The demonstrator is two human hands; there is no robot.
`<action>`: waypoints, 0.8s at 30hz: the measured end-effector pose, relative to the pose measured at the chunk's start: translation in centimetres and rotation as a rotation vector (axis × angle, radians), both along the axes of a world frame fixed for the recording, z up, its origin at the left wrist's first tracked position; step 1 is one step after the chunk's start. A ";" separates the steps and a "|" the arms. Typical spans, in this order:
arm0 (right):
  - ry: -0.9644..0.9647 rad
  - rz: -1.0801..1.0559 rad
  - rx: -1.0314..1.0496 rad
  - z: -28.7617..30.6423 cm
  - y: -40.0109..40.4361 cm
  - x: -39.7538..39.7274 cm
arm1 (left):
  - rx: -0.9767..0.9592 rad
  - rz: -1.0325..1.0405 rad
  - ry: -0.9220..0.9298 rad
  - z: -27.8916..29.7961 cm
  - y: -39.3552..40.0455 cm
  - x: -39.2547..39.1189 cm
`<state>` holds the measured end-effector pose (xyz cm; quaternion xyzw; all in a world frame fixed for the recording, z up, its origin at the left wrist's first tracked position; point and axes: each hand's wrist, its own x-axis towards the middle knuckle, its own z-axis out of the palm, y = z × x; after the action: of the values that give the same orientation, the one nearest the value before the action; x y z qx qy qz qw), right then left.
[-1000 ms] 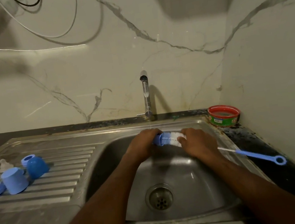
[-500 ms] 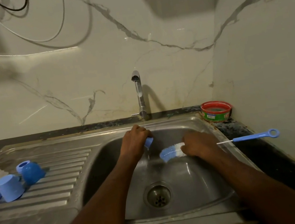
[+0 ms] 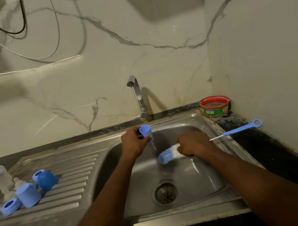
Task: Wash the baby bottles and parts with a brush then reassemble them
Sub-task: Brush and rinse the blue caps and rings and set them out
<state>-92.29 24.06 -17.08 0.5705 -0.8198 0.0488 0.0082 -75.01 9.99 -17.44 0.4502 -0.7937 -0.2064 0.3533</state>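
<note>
Caps (image 3: 28, 195) on the drainboard (image 3: 73, 182) left of the sink (image 3: 191, 175); tub (image 3: 215, 106) behind its right corner.

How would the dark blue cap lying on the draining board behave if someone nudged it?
The dark blue cap lies on its side across the draining board's ridges, so it would probably roll. It looks like thin, hollow plastic, likely light. The wet steel may let it slide.

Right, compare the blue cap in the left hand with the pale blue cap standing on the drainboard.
The held cap is gripped over the sink, tilted, opening facing away; the drainboard cap stands free, mouth down. The held cap has water trickling beneath it; none shows under the drainboard cap. Both are pale blue tapered cups.
</note>
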 end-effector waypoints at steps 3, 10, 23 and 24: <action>0.000 0.018 0.012 -0.5 -0.2 0.2 | -0.008 0.031 -0.045 -1.1 0.1 -0.1; 0.003 0.025 0.037 -0.9 -0.6 -0.3 | -0.045 0.040 -0.004 -2.2 -0.8 -0.2; -0.061 0.016 0.074 -0.4 0.4 0.3 | -0.029 0.087 0.046 -2.3 0.1 -1.1; -0.050 0.020 0.076 -0.4 0.5 0.3 | -0.025 0.094 0.035 -2.3 0.0 -1.0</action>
<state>-91.95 24.53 -17.45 0.5770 -0.8154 0.0323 -0.0346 -75.99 10.01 -19.70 0.4787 -0.7680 -0.1873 0.3820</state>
